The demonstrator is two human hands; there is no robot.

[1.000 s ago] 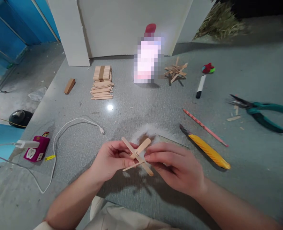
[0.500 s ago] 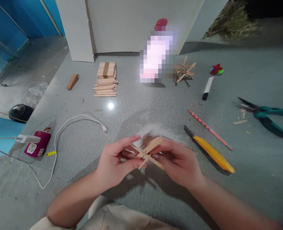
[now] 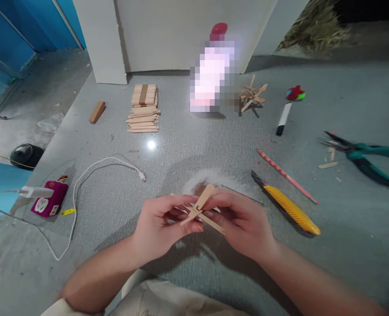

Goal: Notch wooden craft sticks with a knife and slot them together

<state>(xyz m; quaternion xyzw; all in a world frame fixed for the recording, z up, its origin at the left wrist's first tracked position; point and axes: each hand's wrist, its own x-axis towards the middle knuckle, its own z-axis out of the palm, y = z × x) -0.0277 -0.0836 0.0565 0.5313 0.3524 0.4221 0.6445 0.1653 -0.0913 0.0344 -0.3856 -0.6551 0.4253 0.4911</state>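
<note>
Between my hands are crossed wooden craft sticks (image 3: 206, 196), joined near a small notch into an X-like shape. My left hand (image 3: 163, 221) pinches them from the left, its thumb under the crossing. My right hand (image 3: 242, 217) grips the sticks from the right, thumb and fingers closed on them. Part of the sticks is hidden behind the fingers. Just beyond my hands lies a patch of pale and brown dust (image 3: 199, 188). To the right are a yellow utility knife (image 3: 291, 208) with its blade out and a red pencil (image 3: 286, 175).
Stacked craft sticks (image 3: 144, 118) lie at the back left near a small wooden block (image 3: 97, 112). A pile of joined sticks (image 3: 253, 96), a white marker (image 3: 284, 118) and pliers (image 3: 362, 153) are on the right. A white cable (image 3: 105, 159) and purple power adapter (image 3: 49, 197) lie left.
The crossed sticks have turned slightly in my fingers, the upper stick standing steeper. My hands stay in nearly the same place, and the view has shifted a little.
</note>
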